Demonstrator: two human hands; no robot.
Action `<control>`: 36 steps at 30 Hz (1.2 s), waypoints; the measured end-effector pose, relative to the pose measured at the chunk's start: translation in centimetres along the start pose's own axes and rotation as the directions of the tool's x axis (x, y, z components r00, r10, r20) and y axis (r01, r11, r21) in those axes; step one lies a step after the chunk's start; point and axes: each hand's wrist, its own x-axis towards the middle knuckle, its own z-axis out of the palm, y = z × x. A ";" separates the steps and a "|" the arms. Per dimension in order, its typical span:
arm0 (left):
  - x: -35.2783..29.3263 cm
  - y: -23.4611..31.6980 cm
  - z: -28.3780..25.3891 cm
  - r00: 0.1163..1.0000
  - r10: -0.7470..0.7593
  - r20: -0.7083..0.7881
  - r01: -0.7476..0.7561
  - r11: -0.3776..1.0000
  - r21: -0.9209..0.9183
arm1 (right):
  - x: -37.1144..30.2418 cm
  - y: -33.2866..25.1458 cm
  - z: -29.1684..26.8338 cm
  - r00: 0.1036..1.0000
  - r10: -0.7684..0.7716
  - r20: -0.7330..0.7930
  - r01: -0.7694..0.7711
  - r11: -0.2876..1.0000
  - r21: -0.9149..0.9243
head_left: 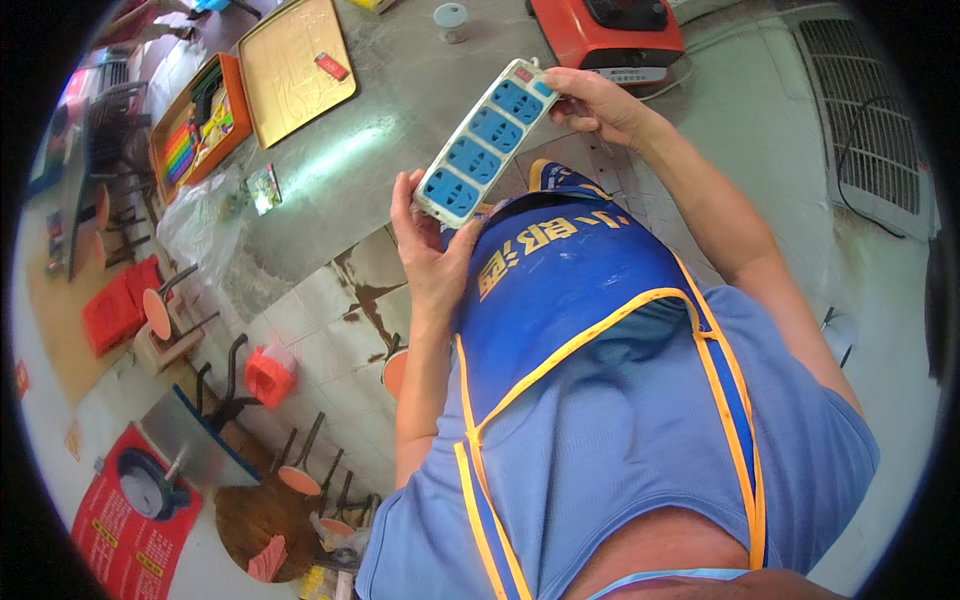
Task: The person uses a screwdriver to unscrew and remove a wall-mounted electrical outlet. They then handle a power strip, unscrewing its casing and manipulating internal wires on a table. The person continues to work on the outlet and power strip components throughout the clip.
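Note:
A white power strip [486,142] with blue socket faces is held up in front of my blue apron [590,250], tilted with its far end to the right. At its lower left end, my left hand [432,232] grips it between thumb and fingers. My right hand [600,103] pinches the upper right end, next to a small red switch [524,76]. Part of a cord shows at that far end; where it leads I cannot tell.
Behind the strip stretches a grey table [375,90] bearing a gold tray [297,65], an orange box [200,130] of colourful items, a lidded cup [451,22] and a red-orange appliance [608,40]. Stools [157,313] stand on the tiled floor at left. A wall grille [862,115] is at right.

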 end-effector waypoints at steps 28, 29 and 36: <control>-0.1 0.2 -0.3 0.998 0.034 0.048 -0.034 0.999 -0.008 | -0.6 -0.1 0.4 0.999 -0.012 -0.045 0.009 0.998 -0.069; -0.1 0.2 -0.3 0.998 0.034 0.046 -0.034 0.999 -0.009 | -0.7 -0.3 0.5 0.999 -0.009 -0.035 0.007 0.997 -0.074; 0.0 0.3 -0.2 0.998 0.054 0.044 -0.054 0.999 0.000 | -0.9 -0.5 0.3 1.000 -0.004 -0.005 0.004 0.996 -0.094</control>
